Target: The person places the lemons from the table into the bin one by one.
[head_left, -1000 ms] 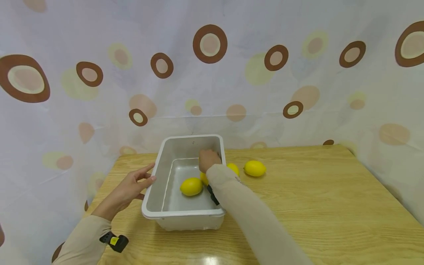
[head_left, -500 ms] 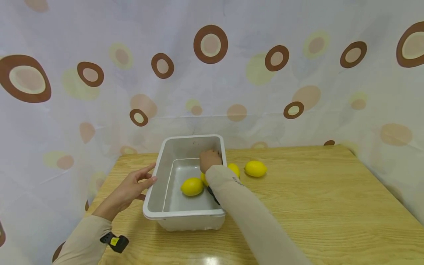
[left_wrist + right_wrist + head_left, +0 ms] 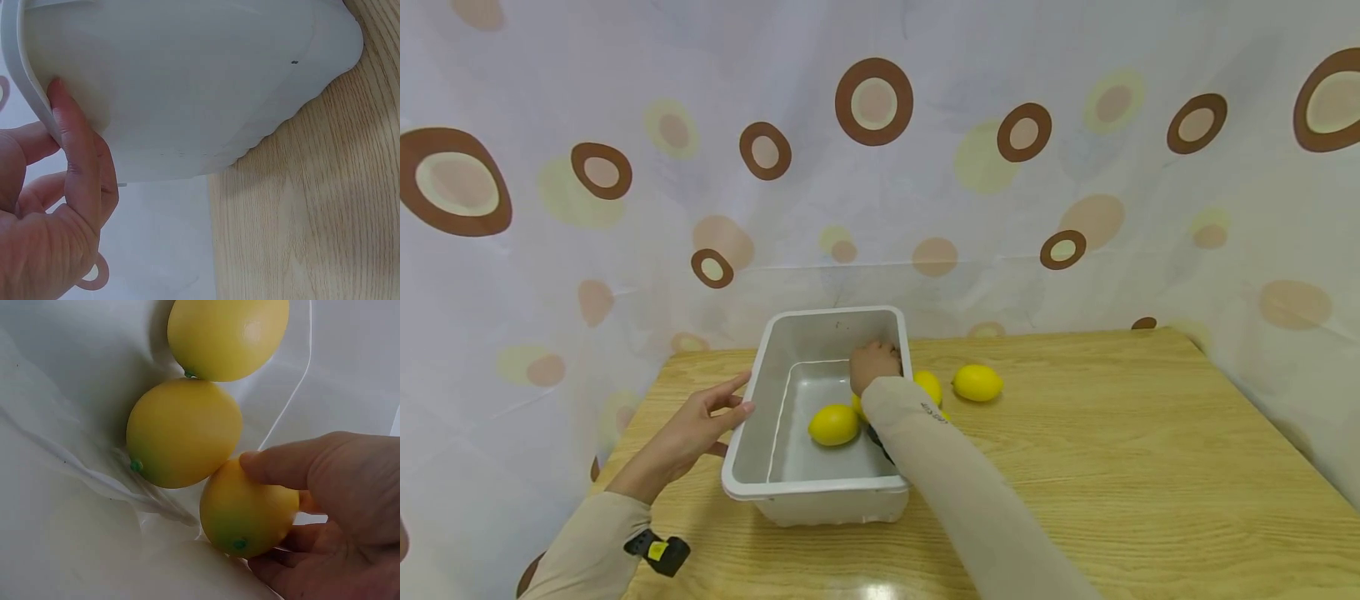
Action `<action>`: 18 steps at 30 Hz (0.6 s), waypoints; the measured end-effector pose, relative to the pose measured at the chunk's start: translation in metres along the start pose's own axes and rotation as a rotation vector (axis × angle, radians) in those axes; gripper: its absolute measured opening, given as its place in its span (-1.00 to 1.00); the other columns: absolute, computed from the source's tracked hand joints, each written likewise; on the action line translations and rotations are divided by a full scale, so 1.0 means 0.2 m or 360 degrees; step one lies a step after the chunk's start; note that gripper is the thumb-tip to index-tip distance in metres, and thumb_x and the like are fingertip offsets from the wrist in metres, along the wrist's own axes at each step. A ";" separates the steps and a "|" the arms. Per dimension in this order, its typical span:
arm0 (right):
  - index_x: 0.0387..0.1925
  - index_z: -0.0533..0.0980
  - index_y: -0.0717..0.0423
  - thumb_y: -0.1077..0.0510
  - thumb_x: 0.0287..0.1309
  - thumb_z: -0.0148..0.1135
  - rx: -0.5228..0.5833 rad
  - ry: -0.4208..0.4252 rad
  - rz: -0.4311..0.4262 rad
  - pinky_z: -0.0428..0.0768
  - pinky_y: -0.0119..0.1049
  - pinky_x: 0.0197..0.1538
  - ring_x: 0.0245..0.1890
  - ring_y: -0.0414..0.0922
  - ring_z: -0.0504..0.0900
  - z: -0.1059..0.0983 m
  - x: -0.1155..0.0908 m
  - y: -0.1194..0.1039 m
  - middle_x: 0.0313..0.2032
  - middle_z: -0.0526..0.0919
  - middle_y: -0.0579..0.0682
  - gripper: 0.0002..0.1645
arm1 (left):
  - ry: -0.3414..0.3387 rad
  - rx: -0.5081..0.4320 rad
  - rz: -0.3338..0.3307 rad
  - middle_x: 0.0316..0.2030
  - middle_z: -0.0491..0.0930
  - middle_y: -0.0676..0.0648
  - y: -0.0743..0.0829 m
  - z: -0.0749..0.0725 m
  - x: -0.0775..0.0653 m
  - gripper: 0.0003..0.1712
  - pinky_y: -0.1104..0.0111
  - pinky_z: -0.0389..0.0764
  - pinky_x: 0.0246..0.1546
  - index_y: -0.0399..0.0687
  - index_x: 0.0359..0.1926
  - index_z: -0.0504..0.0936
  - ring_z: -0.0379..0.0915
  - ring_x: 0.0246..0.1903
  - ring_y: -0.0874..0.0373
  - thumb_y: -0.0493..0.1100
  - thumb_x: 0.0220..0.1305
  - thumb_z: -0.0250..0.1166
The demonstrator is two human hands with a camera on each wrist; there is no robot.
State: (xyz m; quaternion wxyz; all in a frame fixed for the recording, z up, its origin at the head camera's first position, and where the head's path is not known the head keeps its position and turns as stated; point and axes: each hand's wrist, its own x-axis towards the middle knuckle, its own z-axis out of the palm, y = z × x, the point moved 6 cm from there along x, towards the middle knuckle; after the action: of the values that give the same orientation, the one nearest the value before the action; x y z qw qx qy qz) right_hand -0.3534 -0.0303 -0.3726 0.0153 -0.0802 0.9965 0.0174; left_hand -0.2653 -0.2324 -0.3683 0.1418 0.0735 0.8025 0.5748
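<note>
A pale grey plastic bin [image 3: 817, 485] stands on the table with lemons in it. My left hand [image 3: 688, 429] pinches the bin's left rim, thumb on the rim and fingers against the outer wall, as the left wrist view shows. Down inside the far right corner, my right hand [image 3: 875, 365] holds a lemon [image 3: 240, 509] between thumb and fingers. That lemon touches a second lemon [image 3: 184, 432], and a third lemon [image 3: 228, 337] lies beyond it. In the head view one lemon [image 3: 833, 425] lies in plain sight on the bin floor; my right hand and sleeve cover much of the others.
Outside the bin to the right, a lemon [image 3: 977, 382] lies on the wooden table [image 3: 1120, 450]. Another lemon [image 3: 928, 387] rests close by the bin's right wall, and a yellow sliver [image 3: 945, 415] shows beside my sleeve. A patterned curtain [image 3: 880, 192] hangs behind the table.
My right forearm has shifted slightly, uncovering a yellow sliver beside the sleeve. Both hands keep their places, and the bin and visible lemons stay where they were.
</note>
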 end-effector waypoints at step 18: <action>-0.21 0.56 0.15 0.08 0.15 0.07 -0.0116 -0.0097 -0.0010 0.48 -0.17 -0.16 -0.22 -0.03 0.49 0.03 0.02 -0.01 -0.27 0.57 0.08 -0.72 | -0.0004 0.0012 0.0000 -0.06 0.32 -0.31 0.00 0.00 0.00 -0.25 0.09 0.58 -0.38 0.07 0.36 -0.01 0.48 -0.20 -0.03 -0.02 0.22 0.12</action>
State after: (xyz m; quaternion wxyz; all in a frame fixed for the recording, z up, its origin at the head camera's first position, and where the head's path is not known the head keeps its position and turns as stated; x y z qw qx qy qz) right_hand -0.3560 -0.0322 -0.3782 0.0428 -0.0832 0.9940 0.0562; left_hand -0.2645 -0.2325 -0.3685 0.1424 0.0748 0.8044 0.5718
